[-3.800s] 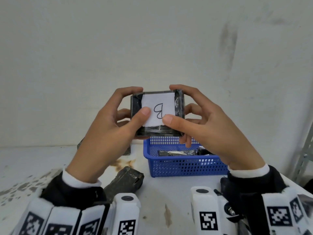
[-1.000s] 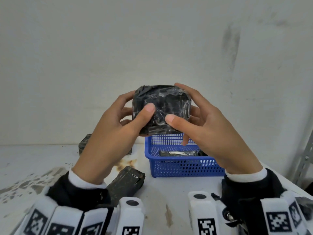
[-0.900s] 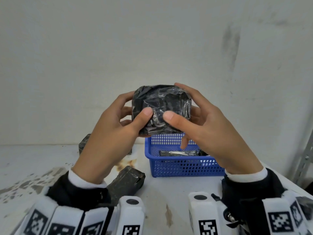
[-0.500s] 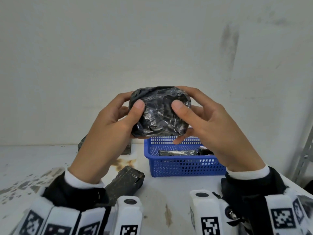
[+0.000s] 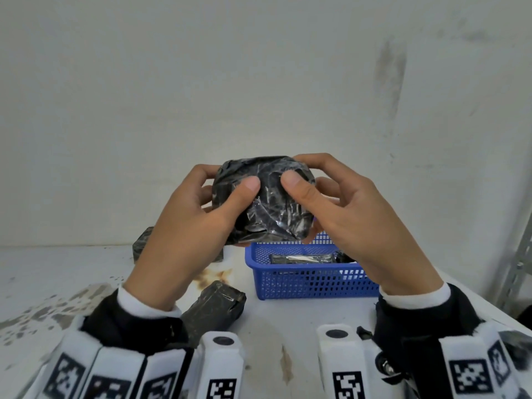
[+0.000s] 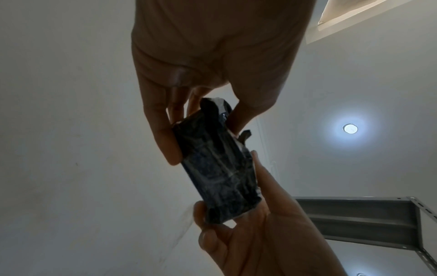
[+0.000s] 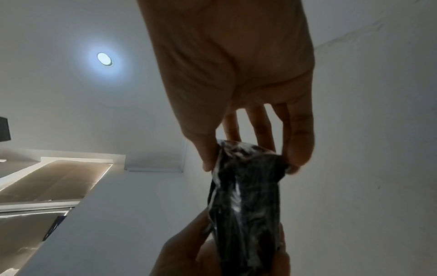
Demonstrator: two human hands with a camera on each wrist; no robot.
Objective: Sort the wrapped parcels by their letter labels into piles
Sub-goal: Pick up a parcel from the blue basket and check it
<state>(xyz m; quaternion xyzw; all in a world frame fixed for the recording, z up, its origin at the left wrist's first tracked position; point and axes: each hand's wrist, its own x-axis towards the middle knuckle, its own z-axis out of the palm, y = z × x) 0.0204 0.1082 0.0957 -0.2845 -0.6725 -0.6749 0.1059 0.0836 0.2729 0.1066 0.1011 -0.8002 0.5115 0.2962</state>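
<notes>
Both hands hold one black plastic-wrapped parcel (image 5: 267,200) up in front of the wall, above the table. My left hand (image 5: 198,214) grips its left side, thumb on the crinkled near face. My right hand (image 5: 339,205) grips its right side, thumb pressed on the same face. No label shows on the face turned to me. In the left wrist view the parcel (image 6: 220,168) appears edge-on between the fingers, and likewise the parcel (image 7: 246,205) in the right wrist view. Another black parcel (image 5: 214,311) lies on the table by my left wrist. A third parcel (image 5: 142,249) sits at the back, partly hidden.
A blue mesh basket (image 5: 311,280) stands on the white table (image 5: 273,335) below my right hand, with wrapped items inside. A grey metal shelf upright (image 5: 518,269) rises at the far right. The wall is close behind.
The parcel showed a white label with the letter B 3.8 s ago; it has since been turned so the plain crinkled side faces me. Both thumbs have shifted up its face in the last second.
</notes>
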